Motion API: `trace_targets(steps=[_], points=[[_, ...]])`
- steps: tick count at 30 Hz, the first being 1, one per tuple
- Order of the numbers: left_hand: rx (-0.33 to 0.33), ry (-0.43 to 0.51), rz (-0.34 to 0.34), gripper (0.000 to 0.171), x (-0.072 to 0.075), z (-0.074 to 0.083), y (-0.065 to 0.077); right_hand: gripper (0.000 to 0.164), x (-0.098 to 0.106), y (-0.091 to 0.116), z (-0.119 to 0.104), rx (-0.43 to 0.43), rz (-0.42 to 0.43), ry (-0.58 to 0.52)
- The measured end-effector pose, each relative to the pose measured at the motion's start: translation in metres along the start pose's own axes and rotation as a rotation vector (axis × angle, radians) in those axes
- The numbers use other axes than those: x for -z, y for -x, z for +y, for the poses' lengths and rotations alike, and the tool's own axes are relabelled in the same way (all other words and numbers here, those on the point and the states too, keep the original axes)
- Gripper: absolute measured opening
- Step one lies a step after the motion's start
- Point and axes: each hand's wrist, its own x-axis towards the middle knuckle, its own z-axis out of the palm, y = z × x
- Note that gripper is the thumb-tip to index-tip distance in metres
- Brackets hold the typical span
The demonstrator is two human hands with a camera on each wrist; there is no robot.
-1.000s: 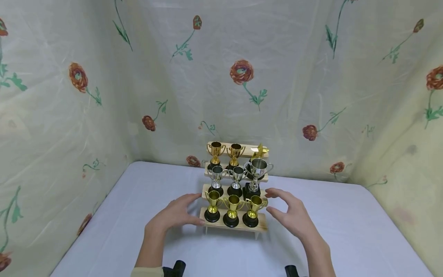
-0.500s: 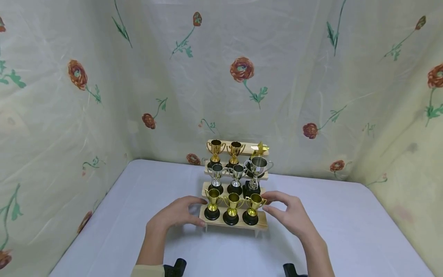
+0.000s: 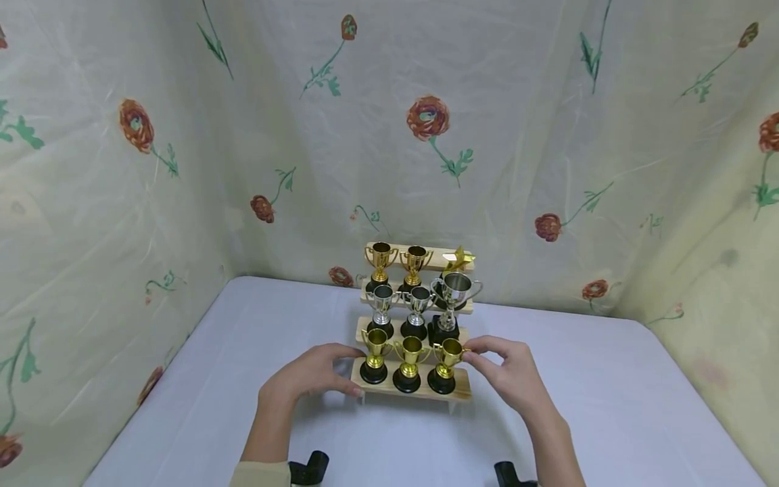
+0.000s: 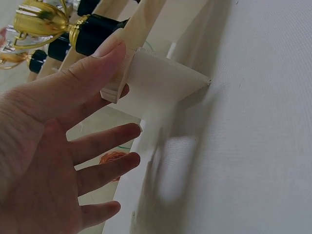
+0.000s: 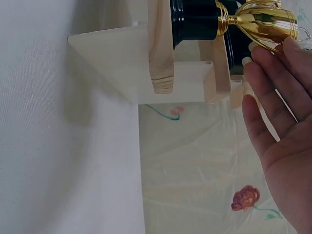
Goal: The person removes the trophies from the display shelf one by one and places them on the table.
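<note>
A tiered wooden stand (image 3: pixel 460 390) holds rows of small trophies on black bases. At its front right corner, my right hand (image 3: pixel 510 372) pinches the handle of a gold trophy cup (image 5: pixel 270 23), which stands upright on the lowest step. Two more gold trophies (image 3: pixel 410 352) share that step. On the left, my left hand (image 3: pixel 310 375) grips the end of the lowest step; the thumb (image 4: pixel 109 56) lies on the board and the index fingertip shows behind it. Its other fingers are spread in the air.
Behind the front row stand silver trophies (image 3: pixel 381 303), with a larger silver cup (image 3: pixel 455 289) at the right. Gold trophies (image 3: pixel 380 260) and a star trophy (image 3: pixel 458 260) stand higher up. A white tablecloth (image 3: pixel 182 399) lies below; a flowered curtain (image 3: pixel 487 135) hangs behind.
My right hand has moved left from beside the stand and taken hold of the front right gold trophy's handle. The left hand has come slightly inward onto the step's end.
</note>
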Motion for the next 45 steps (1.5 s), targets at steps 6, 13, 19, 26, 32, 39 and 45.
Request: trace_targets(steps=[6, 13, 19, 26, 32, 39, 45], points=[[-0.022, 0.002, -0.01, 0.073, 0.001, -0.001, 0.0, 0.008, -0.002, -0.002, 0.004, 0.022, 0.009, 0.007], [-0.02, 0.002, -0.012, 0.075, 0.0, -0.003, 0.0, 0.008, -0.002, -0.003, 0.008, 0.03, 0.021, -0.003], [-0.021, 0.006, -0.016, 0.074, 0.0, -0.002, 0.0, 0.008, 0.002, -0.003, 0.007, 0.011, 0.016, 0.005], [-0.016, 0.017, -0.023, 0.073, 0.0, -0.002, 0.002, 0.009, 0.007, -0.001, 0.006, -0.004, 0.03, 0.02], [-0.014, 0.016, -0.024, 0.072, 0.001, -0.001, 0.001, 0.009, 0.008, -0.003, 0.008, -0.016, 0.034, 0.024], [-0.006, 0.001, -0.023, 0.073, 0.001, -0.001, 0.001, 0.009, 0.011, -0.001, 0.014, -0.002, 0.085, 0.071], [0.0, -0.018, -0.025, 0.073, 0.001, 0.001, 0.002, 0.009, 0.016, 0.001, 0.019, 0.01, 0.15, 0.09]])
